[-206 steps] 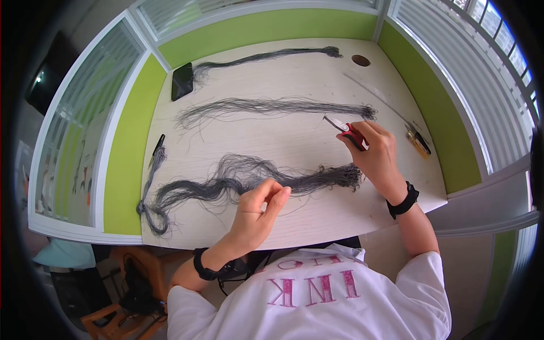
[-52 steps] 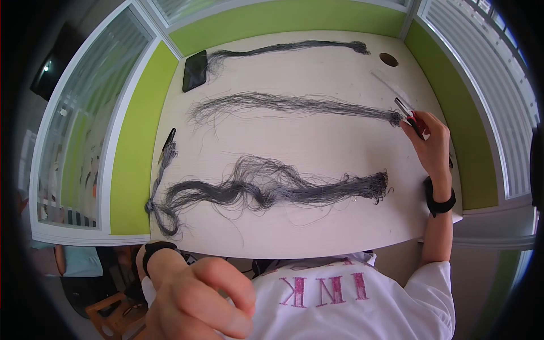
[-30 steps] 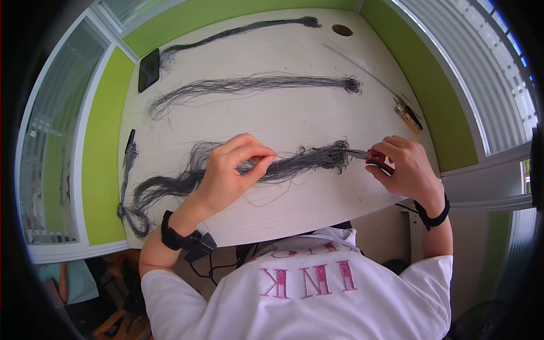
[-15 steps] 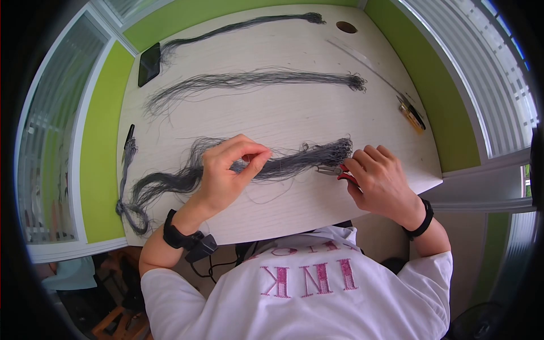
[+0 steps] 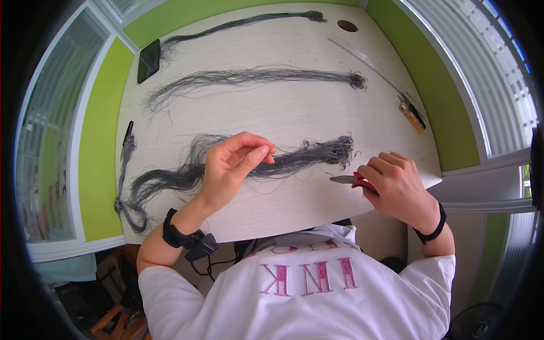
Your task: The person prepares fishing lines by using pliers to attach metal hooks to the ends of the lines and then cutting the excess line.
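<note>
My left hand (image 5: 226,167) hovers over a thick bundle of dark grey strands (image 5: 297,161), thumb and fingertips pinched together. Whatever thin piece lies between those fingertips is too fine to make out. In my right hand (image 5: 394,181) is a pair of red-handled pliers (image 5: 344,179), with the narrow metal jaws pointing left. The jaws are just below and apart from the bundle's right end, where the strands finish in a cluster of small hooks or curls. Leftward, the bundle bends into a wavy section and reaches a knotted part (image 5: 120,205) near the table's left edge.
Two thinner strand bundles (image 5: 249,78) (image 5: 243,24) lie farther back across the pale table (image 5: 272,218). A black phone (image 5: 149,61) rests at the back left, a black pen (image 5: 128,131) below it. Yellow-handled tools (image 5: 412,115) and a long thin rod (image 5: 362,61) lie right. Green partitions enclose the table.
My right hand has drawn the pliers away from the bundle's hooked end, slightly right and down. The left hand has shifted a little to the right, still pinched.
</note>
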The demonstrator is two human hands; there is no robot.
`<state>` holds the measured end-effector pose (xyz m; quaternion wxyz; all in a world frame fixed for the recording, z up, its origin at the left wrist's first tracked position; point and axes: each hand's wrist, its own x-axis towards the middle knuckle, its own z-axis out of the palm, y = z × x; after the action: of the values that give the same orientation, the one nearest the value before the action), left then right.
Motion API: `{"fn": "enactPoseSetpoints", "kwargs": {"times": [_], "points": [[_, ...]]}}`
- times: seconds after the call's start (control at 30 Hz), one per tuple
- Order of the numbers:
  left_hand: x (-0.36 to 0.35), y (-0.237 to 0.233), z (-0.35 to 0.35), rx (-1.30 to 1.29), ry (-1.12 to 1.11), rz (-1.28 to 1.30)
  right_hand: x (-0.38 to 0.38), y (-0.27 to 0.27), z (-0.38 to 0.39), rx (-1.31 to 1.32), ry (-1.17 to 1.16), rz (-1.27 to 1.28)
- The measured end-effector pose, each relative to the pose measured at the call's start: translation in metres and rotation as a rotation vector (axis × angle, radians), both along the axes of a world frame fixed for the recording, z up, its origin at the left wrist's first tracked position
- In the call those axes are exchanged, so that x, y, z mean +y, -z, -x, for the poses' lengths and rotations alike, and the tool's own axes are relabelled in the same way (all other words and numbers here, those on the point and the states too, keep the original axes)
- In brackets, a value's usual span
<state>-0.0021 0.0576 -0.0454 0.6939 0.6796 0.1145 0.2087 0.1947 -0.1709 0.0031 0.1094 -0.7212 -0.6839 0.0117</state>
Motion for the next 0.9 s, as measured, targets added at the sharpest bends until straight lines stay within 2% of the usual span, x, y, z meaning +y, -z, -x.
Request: {"fn": "enactPoseSetpoints", "kwargs": {"times": [0.13, 0.2, 0.3, 0.9], "points": [[-0.004, -0.005, 0.000, -0.002, 0.045, -0.009, -0.003, -0.013, -0.002, 0.143, -0.005, -0.046], [-0.006, -0.004, -0.002, -0.091, 0.109, 0.389, -0.001, -0.013, -0.003, 0.210, -0.004, -0.047], [-0.007, -0.008, -0.002, -0.100, 0.113, 0.457, 0.000, -0.010, -0.004, 0.227, -0.010, -0.063], [-0.008, -0.009, 0.000, -0.118, 0.102, 0.461, 0.013, -0.020, 0.000, 0.300, -0.093, -0.124]]}}
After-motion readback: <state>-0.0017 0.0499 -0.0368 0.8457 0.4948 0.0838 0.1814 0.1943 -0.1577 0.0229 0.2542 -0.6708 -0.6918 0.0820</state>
